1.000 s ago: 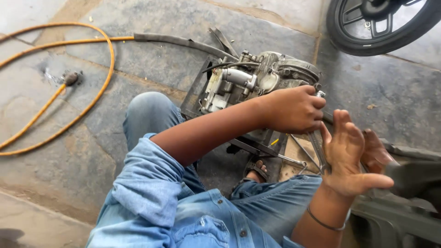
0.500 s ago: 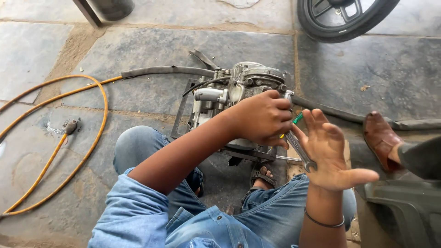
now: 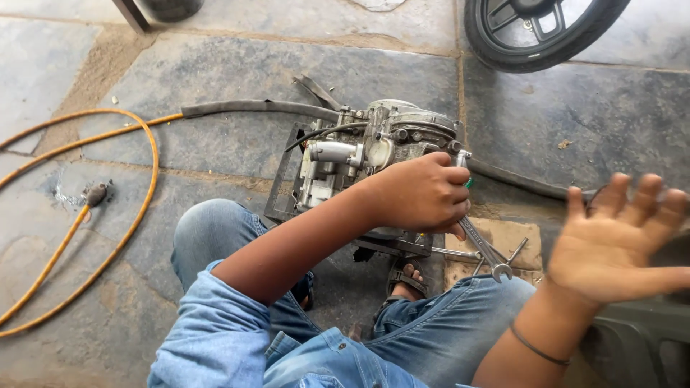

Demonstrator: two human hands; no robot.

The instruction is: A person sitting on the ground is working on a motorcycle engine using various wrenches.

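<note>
Left hand: the left hand (image 3: 424,195) is clenched around a spanner (image 3: 483,248), held at the right side of the engine (image 3: 374,154); the spanner's open-jawed end sticks out below the fist, over the right knee.
Right hand: the right hand (image 3: 618,241) is spread wide, palm up, with nothing in it, well apart from the spanner.
Change since half a second ago: the right hand was then just beside the left fist and the spanner; it is now seen far out to the right. The left fist is found in the same grip at the engine.
Engine position: the engine is set on a dark metal frame (image 3: 282,188) on the stone floor (image 3: 215,65), between the knees.
Hard to make out: the right fingertips are blurred; the spanner's upper end is hidden inside the fist; the wheel (image 3: 539,29) is cut off by the top edge; the yellow hose (image 3: 129,208) runs out of view on the left.
</note>
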